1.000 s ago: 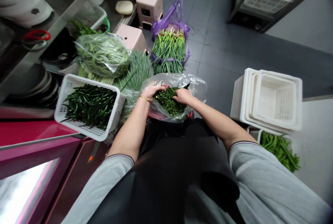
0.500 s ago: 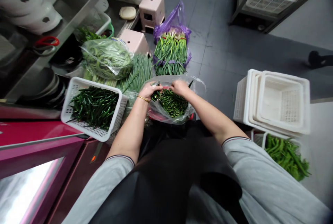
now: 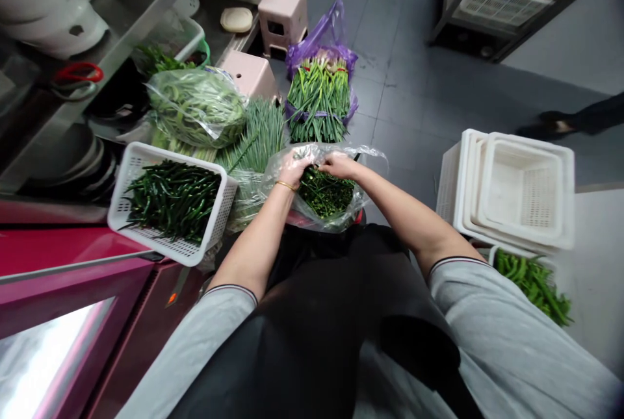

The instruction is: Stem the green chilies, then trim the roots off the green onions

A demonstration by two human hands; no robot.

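Head view: one green pile, inside a clear bag. Left hand, right hand: at its far edge, grip narrow, contents I cannot tell. I favour light pinches, rim spread. Leftward: chilli basket.

Dark grey floor tiles stretch beyond the hands, dully reflecting light. Two pink stools stand past them, left of centre. Further left runs a metal shelf; nearer on that side is a red and maroon cabinet, perhaps a fridge, its panel glaring. Far right stands a metal rack by a pale wall.
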